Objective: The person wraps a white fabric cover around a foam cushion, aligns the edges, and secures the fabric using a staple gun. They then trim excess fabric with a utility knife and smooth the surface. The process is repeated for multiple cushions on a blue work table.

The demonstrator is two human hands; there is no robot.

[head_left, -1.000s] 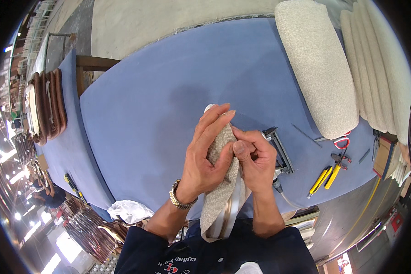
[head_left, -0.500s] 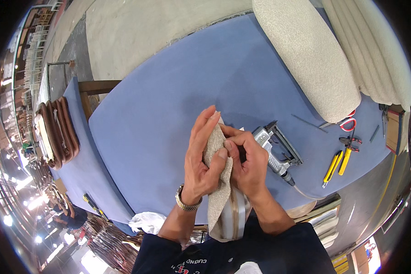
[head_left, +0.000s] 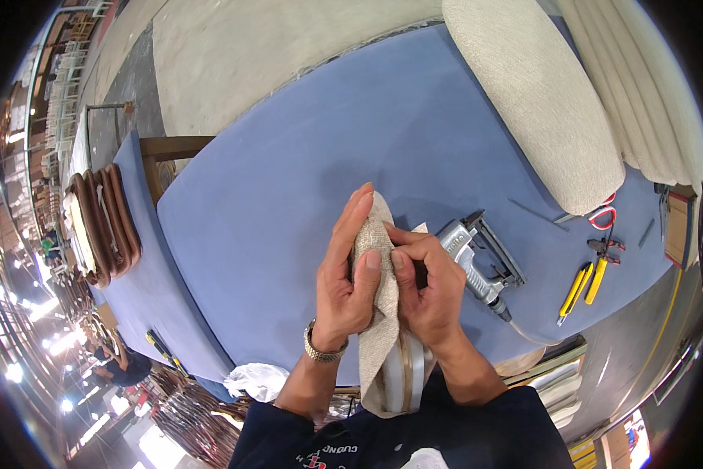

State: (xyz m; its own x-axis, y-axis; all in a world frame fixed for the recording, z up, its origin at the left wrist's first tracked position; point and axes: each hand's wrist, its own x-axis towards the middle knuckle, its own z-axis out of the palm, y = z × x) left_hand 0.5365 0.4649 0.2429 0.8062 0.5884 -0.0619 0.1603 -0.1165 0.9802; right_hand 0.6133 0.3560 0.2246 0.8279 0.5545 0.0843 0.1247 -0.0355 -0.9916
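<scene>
Wristwatch (head_left: 323,346) marks the left hand (head_left: 343,293), clamped on folded beige fabric (head_left: 377,348) at six o'clock; the right hand (head_left: 429,289) pinches its edge. The staple gun (head_left: 468,262), half-hidden earlier, shows nearly whole at three o'clock; the fold apparently still occupies both hands.

Beige fabric (head_left: 386,297) — partly hidden; distant person (head_left: 129,367) — seemingly blurred.

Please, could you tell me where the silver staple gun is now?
In the head view, the silver staple gun lies on the blue table, just right of the person's right hand and left of the yellow cutter.
</scene>
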